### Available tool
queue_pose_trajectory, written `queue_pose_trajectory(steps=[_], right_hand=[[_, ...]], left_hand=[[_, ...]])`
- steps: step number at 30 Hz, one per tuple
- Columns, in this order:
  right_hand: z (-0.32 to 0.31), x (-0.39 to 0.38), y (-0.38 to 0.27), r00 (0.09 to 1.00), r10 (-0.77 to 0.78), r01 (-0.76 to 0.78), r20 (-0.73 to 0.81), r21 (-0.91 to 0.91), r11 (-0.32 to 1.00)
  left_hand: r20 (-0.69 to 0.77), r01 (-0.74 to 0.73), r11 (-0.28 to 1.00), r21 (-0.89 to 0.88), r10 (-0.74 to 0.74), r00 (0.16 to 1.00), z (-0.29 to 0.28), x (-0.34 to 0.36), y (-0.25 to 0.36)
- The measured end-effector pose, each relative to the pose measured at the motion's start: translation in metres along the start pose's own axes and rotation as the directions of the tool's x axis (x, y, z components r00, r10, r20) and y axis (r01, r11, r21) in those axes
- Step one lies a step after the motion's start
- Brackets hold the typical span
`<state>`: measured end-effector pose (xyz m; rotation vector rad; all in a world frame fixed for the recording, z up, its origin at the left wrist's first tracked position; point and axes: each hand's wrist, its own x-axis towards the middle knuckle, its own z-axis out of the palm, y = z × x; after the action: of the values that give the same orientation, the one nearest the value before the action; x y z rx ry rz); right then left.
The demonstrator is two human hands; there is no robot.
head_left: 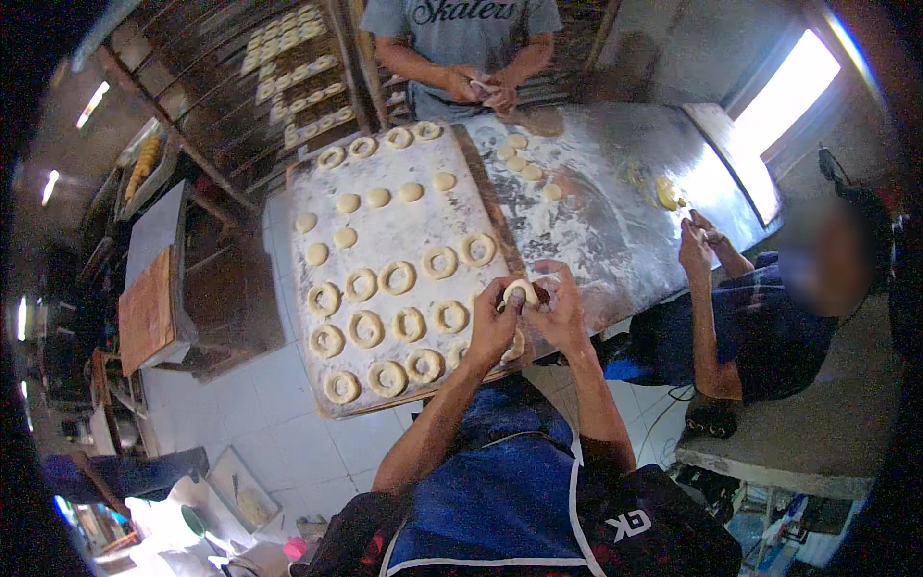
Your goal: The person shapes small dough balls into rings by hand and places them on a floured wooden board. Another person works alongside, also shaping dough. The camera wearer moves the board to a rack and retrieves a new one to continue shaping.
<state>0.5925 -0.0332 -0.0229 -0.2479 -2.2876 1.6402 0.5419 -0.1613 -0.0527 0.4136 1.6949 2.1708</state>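
Between both hands, over the near right corner of a floured board [385, 234], is a small dough ring [520, 288]. My left hand [493, 322] grips its left side, with the thumb against the dough. My right hand [561, 313] has its fingers curled at the ring's right side. Rows of shaped dough rings [397, 278] lie on the near half of the board, some partly hidden behind my hands. Several round dough pieces [378, 198] sit farther back, with another row of rings [362, 147] along the far edge.
A flour-dusted metal table [615, 226] extends right, bearing dough balls [516, 163] and a yellow lump [667, 194]. One co-worker [461, 58] stands across, handling dough; another [769, 317] works at the right. Racks with trays of rings [306, 88] stand behind the board.
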Motion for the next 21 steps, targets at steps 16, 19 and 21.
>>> queue_pose_trajectory(steps=[16, 19, 21], right_hand=[[0.068, 0.000, 0.012, 0.958, 0.264, -0.265, 0.109, -0.004, 0.964], [0.082, 0.001, 0.003, 0.986, 0.084, -0.084, 0.145, -0.010, 0.996], [0.089, -0.004, 0.005, 0.992, -0.129, 0.123, 0.000, -0.277, 0.953]], left_hand=[[-0.200, -0.013, 0.988, -0.153, -0.018, 0.980, -0.054, -0.016, 0.014], [-0.271, -0.107, 0.910, 0.400, 0.228, 0.935, -0.055, -0.017, 0.018], [-0.364, -0.042, 0.986, 0.164, 0.100, 0.926, -0.054, -0.018, 0.018]])
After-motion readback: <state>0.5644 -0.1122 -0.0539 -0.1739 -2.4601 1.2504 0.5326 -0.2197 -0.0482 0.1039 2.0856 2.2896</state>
